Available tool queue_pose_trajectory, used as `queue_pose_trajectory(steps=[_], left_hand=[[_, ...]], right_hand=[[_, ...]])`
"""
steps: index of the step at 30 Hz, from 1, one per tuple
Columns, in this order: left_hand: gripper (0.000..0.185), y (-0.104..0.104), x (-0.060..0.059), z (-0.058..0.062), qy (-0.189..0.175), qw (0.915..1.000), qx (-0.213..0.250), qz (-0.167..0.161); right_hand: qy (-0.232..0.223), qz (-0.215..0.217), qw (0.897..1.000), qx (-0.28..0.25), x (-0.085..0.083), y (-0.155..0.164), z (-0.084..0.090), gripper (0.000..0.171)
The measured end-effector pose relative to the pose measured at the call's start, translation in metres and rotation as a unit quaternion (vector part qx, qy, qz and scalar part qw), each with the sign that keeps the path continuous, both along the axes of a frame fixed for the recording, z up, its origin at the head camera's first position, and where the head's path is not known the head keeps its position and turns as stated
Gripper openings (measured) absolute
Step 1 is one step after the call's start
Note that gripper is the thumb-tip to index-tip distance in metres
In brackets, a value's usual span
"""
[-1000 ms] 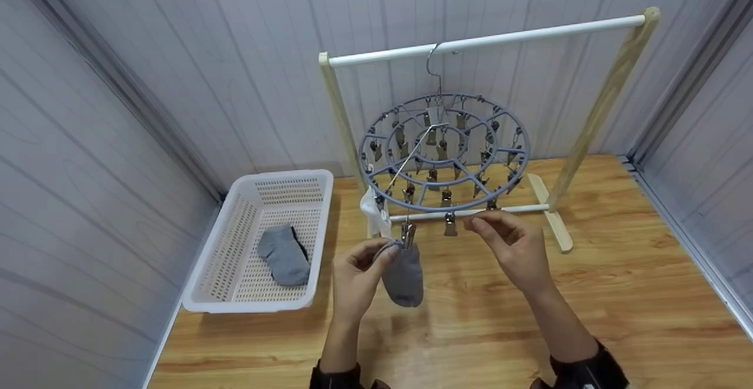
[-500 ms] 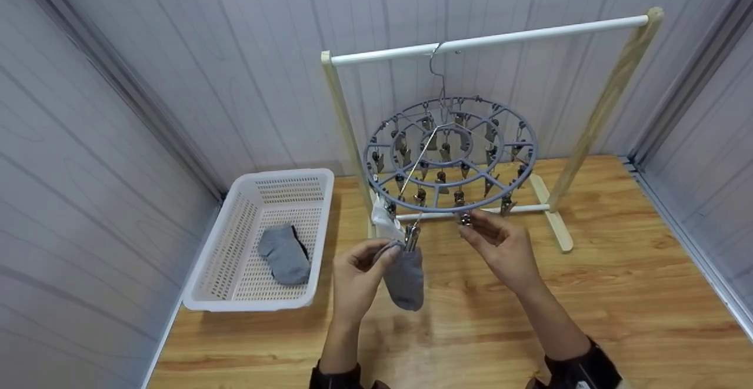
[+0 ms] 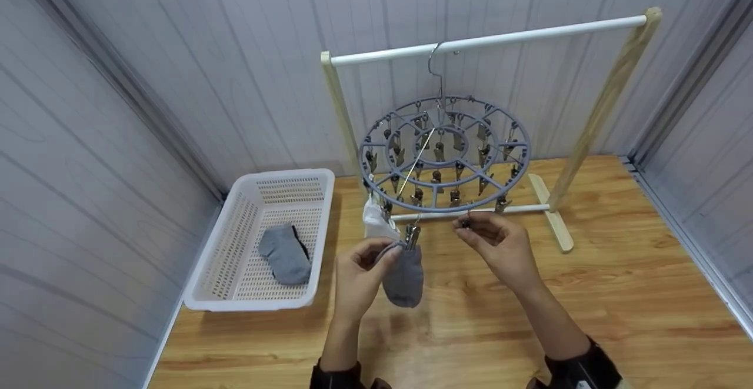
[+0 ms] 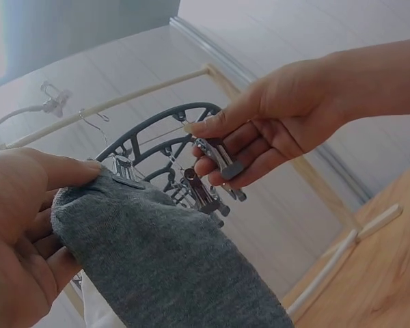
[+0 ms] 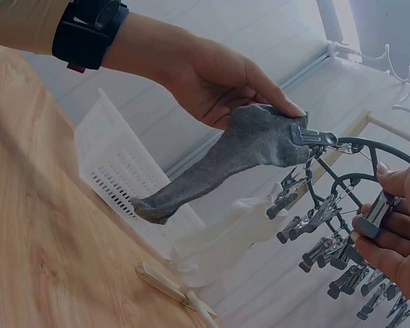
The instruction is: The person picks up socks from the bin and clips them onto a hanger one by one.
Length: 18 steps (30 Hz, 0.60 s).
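Note:
My left hand (image 3: 357, 280) pinches the cuff of a grey sock (image 3: 404, 280) between thumb and fingers. A metal clip (image 5: 314, 136) from the round hanger (image 3: 442, 209) bites the same cuff, and the sock's toe hangs down. My right hand (image 3: 500, 250) holds another clip (image 4: 220, 158) of the hanger, thumb at its top end and fingers behind it. Nothing is between that clip's jaws, and it stands a little right of the sock. Behind my left hand, a white sock (image 3: 376, 219) hangs at the hanger's left edge.
The hanger hooks over the white bar (image 3: 529, 34) of a wooden-legged rack, with several clips dangling around its rings. To the left, a white plastic basket (image 3: 253, 305) holds grey socks (image 3: 285, 256) with something dark beneath. Panelled walls stand behind and at both sides.
My right hand has moved slightly left and taken hold of a clip that hung free. The hanger swung right, then back left. My left hand stays at the sock's cuff.

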<state>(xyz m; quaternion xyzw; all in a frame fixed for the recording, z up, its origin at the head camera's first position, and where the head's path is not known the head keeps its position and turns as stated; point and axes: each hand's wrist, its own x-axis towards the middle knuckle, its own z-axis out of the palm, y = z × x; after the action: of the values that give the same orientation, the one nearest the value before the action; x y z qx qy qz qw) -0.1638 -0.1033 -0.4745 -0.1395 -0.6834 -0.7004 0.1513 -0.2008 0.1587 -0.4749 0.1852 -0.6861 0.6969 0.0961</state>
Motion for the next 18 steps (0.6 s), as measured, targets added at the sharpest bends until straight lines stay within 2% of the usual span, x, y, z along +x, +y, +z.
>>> queue_pose_trajectory(steps=[7,18], left_hand=[[0.014,-0.0018,-0.0032,-0.003,-0.035,0.9993,0.003,-0.013],[0.016,-0.0069,-0.0083,-0.0083,-0.075,0.9964,-0.04,0.004]], right_hand=[[-0.002,0.0,1.0,-0.006,0.0007,0.0001,0.0015,0.025],[-0.006,0.01,1.0,-0.003,0.0021,0.0013,0.0025,0.03]])
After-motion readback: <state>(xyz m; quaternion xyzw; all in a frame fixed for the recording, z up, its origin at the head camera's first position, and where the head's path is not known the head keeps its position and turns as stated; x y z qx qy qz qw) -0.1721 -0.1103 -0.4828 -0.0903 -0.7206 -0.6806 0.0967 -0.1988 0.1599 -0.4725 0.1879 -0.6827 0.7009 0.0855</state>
